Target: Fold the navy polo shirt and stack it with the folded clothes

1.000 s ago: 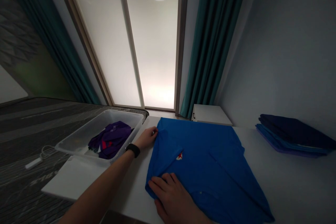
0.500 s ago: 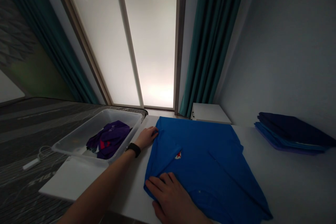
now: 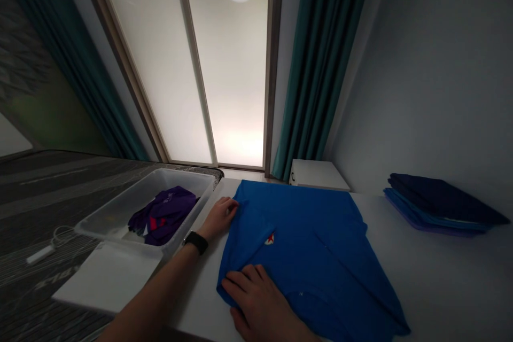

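Observation:
A blue T-shirt [image 3: 304, 230] with a small red and white badge on its front lies spread on the white table, its left side folded inward. My left hand [image 3: 219, 217], a black watch on its wrist, is at the shirt's far left edge, fingertips closed together on the cloth. Nearer to me, my right hand [image 3: 260, 302] lies flat on the shirt's near left corner, its fingers slightly bent and its thumb apart on the table side. The neckline is at the near edge, partly beside my right forearm.
A translucent plastic bin [image 3: 112, 216] with crumpled purple clothing [image 3: 172, 214] stands at the left, above a white panel [image 3: 108, 278]. Several folded dark and blue garments [image 3: 441, 200] are stacked at the right on the white table [image 3: 436, 283]. A white cabinet [image 3: 318, 173] stands beyond.
The view has shifted slightly, moving the whole scene a little to the left. Both hands stay at the same places on the T-shirt, which looks unchanged.

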### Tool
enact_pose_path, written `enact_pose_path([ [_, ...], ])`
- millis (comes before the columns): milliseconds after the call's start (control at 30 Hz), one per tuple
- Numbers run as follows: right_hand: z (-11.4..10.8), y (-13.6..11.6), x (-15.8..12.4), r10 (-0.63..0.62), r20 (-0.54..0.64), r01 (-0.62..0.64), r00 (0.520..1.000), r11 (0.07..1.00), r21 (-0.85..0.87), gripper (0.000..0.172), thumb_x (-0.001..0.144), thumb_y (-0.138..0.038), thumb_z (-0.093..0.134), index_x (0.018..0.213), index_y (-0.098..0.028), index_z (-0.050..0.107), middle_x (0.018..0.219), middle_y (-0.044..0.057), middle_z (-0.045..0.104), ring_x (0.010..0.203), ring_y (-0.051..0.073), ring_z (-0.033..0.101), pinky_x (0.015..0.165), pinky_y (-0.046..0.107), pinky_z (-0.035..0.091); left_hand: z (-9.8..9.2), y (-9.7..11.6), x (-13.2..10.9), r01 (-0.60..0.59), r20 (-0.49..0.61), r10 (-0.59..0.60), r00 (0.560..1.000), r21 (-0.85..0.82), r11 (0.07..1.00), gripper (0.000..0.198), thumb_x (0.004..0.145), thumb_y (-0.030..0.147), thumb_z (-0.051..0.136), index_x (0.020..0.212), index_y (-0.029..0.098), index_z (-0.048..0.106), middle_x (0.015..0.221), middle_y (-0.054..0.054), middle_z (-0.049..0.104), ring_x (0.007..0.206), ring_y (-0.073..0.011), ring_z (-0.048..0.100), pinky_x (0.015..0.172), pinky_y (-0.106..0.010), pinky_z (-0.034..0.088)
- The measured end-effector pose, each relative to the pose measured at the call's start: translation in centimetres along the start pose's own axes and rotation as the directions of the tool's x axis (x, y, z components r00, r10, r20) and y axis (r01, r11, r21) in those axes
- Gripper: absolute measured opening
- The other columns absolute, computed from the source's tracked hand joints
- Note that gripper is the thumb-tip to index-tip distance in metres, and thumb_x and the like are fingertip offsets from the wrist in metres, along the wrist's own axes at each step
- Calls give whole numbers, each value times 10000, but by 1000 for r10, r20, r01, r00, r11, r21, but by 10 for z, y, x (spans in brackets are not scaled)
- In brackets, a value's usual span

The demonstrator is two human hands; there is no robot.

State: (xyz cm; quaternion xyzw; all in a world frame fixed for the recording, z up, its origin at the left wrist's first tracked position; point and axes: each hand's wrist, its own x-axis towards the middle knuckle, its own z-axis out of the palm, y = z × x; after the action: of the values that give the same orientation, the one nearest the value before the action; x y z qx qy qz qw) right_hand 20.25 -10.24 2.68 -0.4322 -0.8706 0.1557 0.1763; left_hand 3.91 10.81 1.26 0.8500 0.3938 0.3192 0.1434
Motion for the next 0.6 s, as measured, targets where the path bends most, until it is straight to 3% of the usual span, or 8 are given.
enact_pose_path([
  [300,-5,3,1,20,14,-20,1000,1000,4,418,927,-305,496,1339,-273,433,1373,18,524,1168,208,454,1006,380,339,4,1,-7,79,23,-78,997,-36,996,247,875,355,509,971,183,659,874,-70,628,815,-218,598,757,-345,483],
  [467,-22,8,0,46,-32,-45,998,999,24,383,934,-231,471,1316,-260,464,1325,18,554,1150,185,470,991,344,364,5,-1,-7,83,7,-83,997,-48,995,253,870,348,495,958,189,671,872,-72,651,808,-220,614,766,-349,493],
  [600,-38,28,2,105,-68,-108,992,993,-45,348,941,-198,448,1279,-237,518,1262,50,586,1139,199,483,988,368,364,4,0,-9,134,-1,-134,991,-77,988,258,867,343,486,960,194,675,885,-69,677,811,-220,628,770,-345,500],
])
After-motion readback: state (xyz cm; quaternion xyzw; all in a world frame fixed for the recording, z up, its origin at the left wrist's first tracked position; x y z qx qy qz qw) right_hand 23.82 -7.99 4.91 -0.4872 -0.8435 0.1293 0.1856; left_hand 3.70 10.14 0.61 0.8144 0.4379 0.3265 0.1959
